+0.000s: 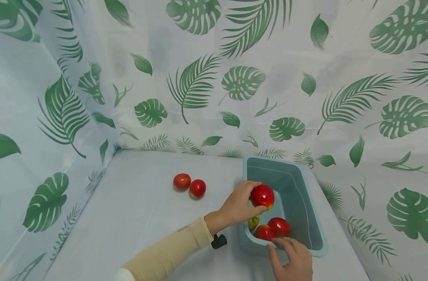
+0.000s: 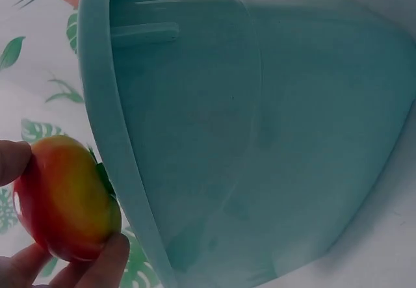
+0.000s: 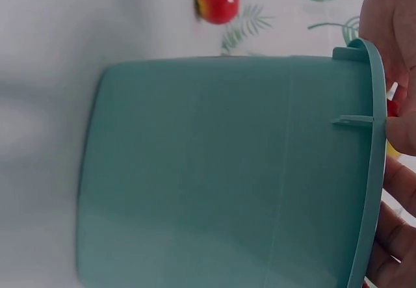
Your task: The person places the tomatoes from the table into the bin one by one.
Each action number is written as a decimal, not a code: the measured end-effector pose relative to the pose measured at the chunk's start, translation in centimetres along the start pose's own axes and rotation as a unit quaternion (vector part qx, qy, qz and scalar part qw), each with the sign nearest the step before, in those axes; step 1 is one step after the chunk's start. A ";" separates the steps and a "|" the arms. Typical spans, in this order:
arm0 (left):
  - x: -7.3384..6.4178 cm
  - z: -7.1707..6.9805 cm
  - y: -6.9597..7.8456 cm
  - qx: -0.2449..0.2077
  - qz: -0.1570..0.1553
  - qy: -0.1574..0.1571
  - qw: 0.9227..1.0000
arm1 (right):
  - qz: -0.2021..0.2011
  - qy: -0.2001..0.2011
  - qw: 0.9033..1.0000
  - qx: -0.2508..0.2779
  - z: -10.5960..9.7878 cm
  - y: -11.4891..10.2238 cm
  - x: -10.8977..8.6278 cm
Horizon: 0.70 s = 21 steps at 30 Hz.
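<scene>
My left hand (image 1: 239, 203) grips a round, glossy red-and-yellow fruit (image 1: 263, 196) over the left side of a blue-green bin (image 1: 298, 195). In the left wrist view the fruit (image 2: 68, 197) shows a yellow-green patch and a small dark green bit at one end, with thumb and fingers spread around it. Above the bin's near rim is my right hand (image 1: 292, 260), its fingertips right at the rim beside a red fruit (image 1: 265, 233). Another red fruit (image 1: 279, 226) and a yellow-and-green one (image 1: 253, 222) lie in the bin's near end.
Two more red fruits, one oval (image 1: 182, 182) and one round (image 1: 198, 189), sit side by side on the pale table (image 1: 136, 199), left of the bin. Leaf-patterned sheeting (image 1: 199, 50) hangs behind and at both sides. A black strap piece (image 1: 219, 242) shows under the left wrist.
</scene>
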<state>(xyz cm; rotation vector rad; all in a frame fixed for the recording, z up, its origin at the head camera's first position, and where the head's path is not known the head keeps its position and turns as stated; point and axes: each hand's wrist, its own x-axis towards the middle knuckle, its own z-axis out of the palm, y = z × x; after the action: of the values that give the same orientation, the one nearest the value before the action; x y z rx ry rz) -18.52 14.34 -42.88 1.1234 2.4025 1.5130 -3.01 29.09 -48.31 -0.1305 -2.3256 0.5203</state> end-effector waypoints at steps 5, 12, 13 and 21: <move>0.6 0.3 0.2 0.015 -0.005 -0.001 1.000 | 0.007 -0.003 1.000 -0.008 -0.1 0.1 0.0; 1.3 0.3 0.3 0.065 -0.029 -0.017 0.997 | -0.029 0.010 0.999 -0.011 0.2 1.2 -0.1; 1.3 0.1 0.3 0.068 -0.030 -0.018 0.997 | -0.038 0.013 0.999 -0.007 0.3 1.3 -0.1; 0.8 -1.2 -0.8 0.096 -0.028 -0.014 0.995 | -0.059 0.021 0.998 0.015 1.2 1.1 0.1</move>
<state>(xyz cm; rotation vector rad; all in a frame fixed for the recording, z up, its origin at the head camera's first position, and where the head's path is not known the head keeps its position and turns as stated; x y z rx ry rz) -20.02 13.74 -42.65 1.0923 2.5805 1.2635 -3.94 29.77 -49.46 0.0090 -2.2681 0.4880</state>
